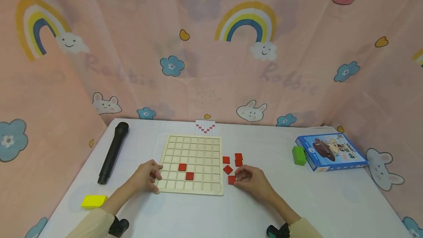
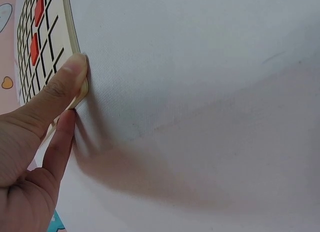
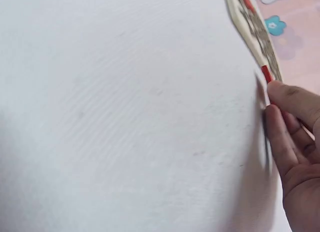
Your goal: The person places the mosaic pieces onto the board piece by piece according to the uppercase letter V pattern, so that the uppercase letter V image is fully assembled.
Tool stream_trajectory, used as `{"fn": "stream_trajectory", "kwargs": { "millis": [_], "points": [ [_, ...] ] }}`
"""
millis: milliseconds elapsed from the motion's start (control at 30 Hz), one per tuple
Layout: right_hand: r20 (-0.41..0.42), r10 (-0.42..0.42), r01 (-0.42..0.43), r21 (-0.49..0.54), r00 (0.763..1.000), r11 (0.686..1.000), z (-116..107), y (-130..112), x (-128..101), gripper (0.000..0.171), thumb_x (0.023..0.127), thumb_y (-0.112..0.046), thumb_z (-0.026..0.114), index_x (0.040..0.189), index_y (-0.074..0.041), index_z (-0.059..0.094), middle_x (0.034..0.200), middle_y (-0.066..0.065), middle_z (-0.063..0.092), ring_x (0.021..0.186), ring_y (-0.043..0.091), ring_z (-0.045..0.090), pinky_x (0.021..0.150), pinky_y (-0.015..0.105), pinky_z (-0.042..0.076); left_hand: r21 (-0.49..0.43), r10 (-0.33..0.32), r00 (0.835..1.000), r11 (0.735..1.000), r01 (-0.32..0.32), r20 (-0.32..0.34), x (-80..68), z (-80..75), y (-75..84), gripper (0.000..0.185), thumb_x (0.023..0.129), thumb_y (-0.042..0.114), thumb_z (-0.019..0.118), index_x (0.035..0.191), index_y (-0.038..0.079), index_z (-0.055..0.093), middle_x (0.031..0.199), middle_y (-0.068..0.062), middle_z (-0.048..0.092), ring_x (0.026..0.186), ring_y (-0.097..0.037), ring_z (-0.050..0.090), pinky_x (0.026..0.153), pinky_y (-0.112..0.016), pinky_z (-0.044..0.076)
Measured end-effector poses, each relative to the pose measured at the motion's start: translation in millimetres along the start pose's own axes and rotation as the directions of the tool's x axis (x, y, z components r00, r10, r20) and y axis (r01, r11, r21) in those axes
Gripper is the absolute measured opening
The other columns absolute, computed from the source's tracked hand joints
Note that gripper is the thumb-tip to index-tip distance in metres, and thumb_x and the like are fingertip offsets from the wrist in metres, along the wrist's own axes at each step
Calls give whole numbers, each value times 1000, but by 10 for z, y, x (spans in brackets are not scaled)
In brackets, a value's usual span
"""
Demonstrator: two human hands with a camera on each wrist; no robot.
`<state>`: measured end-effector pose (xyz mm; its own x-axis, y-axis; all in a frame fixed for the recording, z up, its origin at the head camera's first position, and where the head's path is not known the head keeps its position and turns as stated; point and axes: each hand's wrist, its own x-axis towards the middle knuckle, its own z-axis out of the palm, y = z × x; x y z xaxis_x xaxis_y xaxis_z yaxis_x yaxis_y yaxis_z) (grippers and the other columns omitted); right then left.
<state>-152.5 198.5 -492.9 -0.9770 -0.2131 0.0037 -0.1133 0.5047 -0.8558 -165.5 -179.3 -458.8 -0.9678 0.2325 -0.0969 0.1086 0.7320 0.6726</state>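
Left hand (image 1: 145, 175) pinches the near-left corner of the pale square wooden grid board (image 1: 205, 184) on the white table (image 1: 185, 216). Right hand (image 1: 252, 181) pinches a flat red square tile (image 1: 231, 180) just right of the board. Two matching red tiles (image 1: 190, 176) sit in cells.

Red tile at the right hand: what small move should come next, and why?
Probably lift the red tile onto the grid board: the right hand pinches it beside the board, two placed tiles form a diagonal, and the card behind shows a red V.
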Motion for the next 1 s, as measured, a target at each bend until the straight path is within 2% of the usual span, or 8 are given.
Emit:
{"fn": "stream_trajectory", "kwargs": {
  "millis": [167, 400, 633, 867, 1000],
  "points": [
    [7, 34, -35, 94, 999, 995, -68, -25, -13, 33, 77, -8, 79, 104, 0, 62, 99, 9, 66, 85, 19, 68, 78, 25, 53, -9, 8, 1000, 1000, -8, -2, -9, 3, 3, 42, 46, -12, 88, 68, 7, 57, 112, -12, 60, 79, -15, 54, 63, -22, 46],
    [21, 75, -78, 241, 997, 967, -93, -78, 16, 38, 79, -6, 76, 111, 3, 58, 108, 15, 60, 92, 25, 67, 80, 26, 52, -10, -2, 1000, 1000, 2, -9, 0, 7, -8, 42, 46, -12, 88, 67, 7, 57, 114, -12, 60, 79, -15, 53, 63, -22, 46],
    [-3, 104, -100, 261, 995, 960, -39, -104, 68, 37, 81, -5, 75, 112, 3, 57, 108, 15, 60, 91, 24, 66, 79, 27, 53, -15, -4, 1000, 1000, 4, -5, -9, 5, -9, 42, 45, -12, 88, 68, 7, 58, 114, -12, 60, 79, -15, 53, 63, -22, 45],
    [-19, 101, -92, 277, 995, 956, 28, -155, 108, 35, 82, -4, 73, 112, 3, 57, 110, 16, 60, 92, 24, 66, 80, 26, 53, -19, -14, 1000, 1000, 14, -9, -4, 5, -2, 42, 45, -13, 87, 67, 7, 58, 114, -12, 60, 79, -15, 52, 62, -21, 44],
    [-23, 99, -89, 278, 995, 956, 76, -187, 145, 34, 82, -4, 73, 112, 3, 58, 109, 16, 60, 93, 24, 66, 80, 25, 53, -21, 0, 1000, 1000, -1, -8, -13, -1, -5, 42, 45, -13, 87, 67, 7, 57, 114, -12, 61, 78, -15, 53, 62, -21, 44]
  ]
}}
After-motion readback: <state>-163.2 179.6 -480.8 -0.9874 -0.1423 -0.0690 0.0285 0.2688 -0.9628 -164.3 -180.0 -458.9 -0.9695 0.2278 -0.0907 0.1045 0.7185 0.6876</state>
